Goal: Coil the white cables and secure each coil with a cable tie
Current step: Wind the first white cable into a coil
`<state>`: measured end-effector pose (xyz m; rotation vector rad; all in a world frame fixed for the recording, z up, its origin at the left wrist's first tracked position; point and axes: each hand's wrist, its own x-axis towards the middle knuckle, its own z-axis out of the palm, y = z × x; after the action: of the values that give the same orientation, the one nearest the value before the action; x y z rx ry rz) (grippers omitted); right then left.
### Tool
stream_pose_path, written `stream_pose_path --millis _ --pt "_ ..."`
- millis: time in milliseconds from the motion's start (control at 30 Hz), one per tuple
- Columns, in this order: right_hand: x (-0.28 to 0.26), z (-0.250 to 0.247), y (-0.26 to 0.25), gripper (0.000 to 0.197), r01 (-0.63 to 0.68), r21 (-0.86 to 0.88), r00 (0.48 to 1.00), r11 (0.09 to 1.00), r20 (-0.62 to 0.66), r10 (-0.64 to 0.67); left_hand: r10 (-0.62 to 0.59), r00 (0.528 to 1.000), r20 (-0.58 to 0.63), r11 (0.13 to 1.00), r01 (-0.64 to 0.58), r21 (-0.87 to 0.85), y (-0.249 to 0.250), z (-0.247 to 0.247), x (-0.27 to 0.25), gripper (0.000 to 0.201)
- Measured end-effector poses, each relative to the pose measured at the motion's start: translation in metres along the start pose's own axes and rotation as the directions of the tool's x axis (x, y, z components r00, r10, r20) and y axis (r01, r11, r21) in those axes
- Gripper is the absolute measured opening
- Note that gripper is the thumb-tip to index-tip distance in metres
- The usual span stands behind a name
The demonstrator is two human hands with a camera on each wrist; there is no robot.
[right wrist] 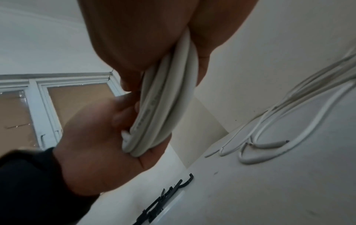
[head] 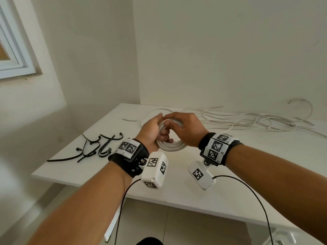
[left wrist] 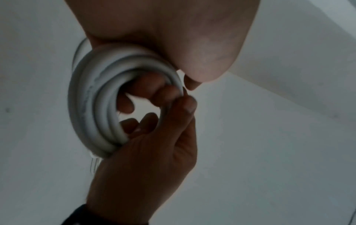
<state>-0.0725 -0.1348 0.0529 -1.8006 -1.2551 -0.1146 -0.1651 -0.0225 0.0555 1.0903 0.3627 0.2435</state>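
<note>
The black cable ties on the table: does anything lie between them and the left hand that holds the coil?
Nothing visible does. The black cable ties lie on the white table left of the left hand, with bare tabletop between. Both that hand and the right hand grip the white coil, so one must let go first.

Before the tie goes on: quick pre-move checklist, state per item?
1. Coil wound into stacked loops: ok.
2. Left hand grips the coil, fingers through its middle: ok.
3. Right hand holds the coil's other side: ok.
4. Cable end tucked in: cannot tell; a cut end shows at the coil's edge in the right wrist view.
5. Black cable ties on the table, left of the hands: ok.
6. A hand free to take a tie: not ok, both hold the coil.
</note>
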Motion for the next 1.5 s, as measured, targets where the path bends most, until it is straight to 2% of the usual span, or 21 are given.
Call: stream_pose_path --millis 100,167,300,367,433,500,567,600,667,767,1033,1133,1233,1333,1500 --pt "0.014 0.015 -0.009 0.024 0.098 -0.105 0.991 0.99 0.097 -0.088 0.143 0.962 -0.233 0.988 -0.125 0.09 -0.002 -0.009 0.001 0.045" --pt "0.021 0.027 -0.016 0.031 0.088 -0.138 0.987 0.987 0.147 -0.068 0.193 0.932 -0.307 0.978 -0.157 0.138 0.0 -0.02 -0.001 0.043" --pt "0.03 0.047 -0.029 0.042 -0.018 -0.054 0.972 0.998 0.234 0.03 0.225 0.904 -0.363 0.962 -0.147 0.23 0.011 -0.05 -0.006 0.028" --pt "0.035 0.057 -0.036 0.048 -0.104 0.074 0.957 0.992 0.279 0.08 0.247 0.883 -0.4 0.951 -0.141 0.276 0.019 -0.067 -0.009 0.028" --pt "0.043 0.065 -0.035 0.049 -0.205 0.147 0.951 0.968 0.264 0.161 0.276 0.85 -0.449 0.943 -0.149 0.297 0.029 -0.085 -0.011 0.032" --pt "0.052 0.073 -0.034 0.048 -0.347 0.14 0.905 0.927 0.311 0.291 0.29 0.817 -0.499 0.943 -0.154 0.296 0.041 -0.104 -0.014 0.033" --pt "0.056 0.086 -0.033 0.04 -0.44 0.021 0.808 0.898 0.444 0.386 0.298 0.781 -0.549 0.941 -0.143 0.308 0.051 -0.123 -0.016 0.032" --pt "0.057 0.093 -0.035 0.037 -0.402 -0.096 0.771 0.911 0.501 0.393 0.302 0.766 -0.567 0.938 -0.132 0.322 0.054 -0.132 -0.017 0.032" --pt "0.055 0.11 -0.04 0.035 -0.227 -0.301 0.736 0.926 0.569 0.366 0.307 0.745 -0.592 0.932 -0.109 0.345 0.059 -0.145 -0.019 0.033" --pt "0.05 0.134 -0.051 0.034 -0.075 -0.392 0.719 0.917 0.615 0.322 0.309 0.731 -0.608 0.93 -0.099 0.354 0.061 -0.156 -0.021 0.036" --pt "0.044 0.164 -0.049 0.022 0.109 -0.392 0.718 0.914 0.666 0.2 0.294 0.718 -0.631 0.933 -0.072 0.353 0.056 -0.173 -0.021 0.044" --pt "0.044 0.16 -0.042 0.019 0.116 -0.372 0.745 0.921 0.646 0.168 0.287 0.731 -0.619 0.936 -0.078 0.342 0.055 -0.169 -0.018 0.045" --pt "0.047 0.14 -0.038 0.011 0.124 -0.358 0.794 0.926 0.596 0.123 0.29 0.751 -0.593 0.932 -0.081 0.353 0.054 -0.162 -0.015 0.044" --pt "0.055 0.106 -0.029 0.007 0.056 -0.332 0.862 0.942 0.493 0.122 0.293 0.771 -0.566 0.926 -0.081 0.368 0.051 -0.149 -0.011 0.044" --pt "0.06 0.049 -0.006 0.011 -0.16 -0.186 0.887 0.969 0.404 0.224 0.288 0.823 -0.49 0.922 -0.099 0.375 0.038 -0.118 -0.001 0.042"
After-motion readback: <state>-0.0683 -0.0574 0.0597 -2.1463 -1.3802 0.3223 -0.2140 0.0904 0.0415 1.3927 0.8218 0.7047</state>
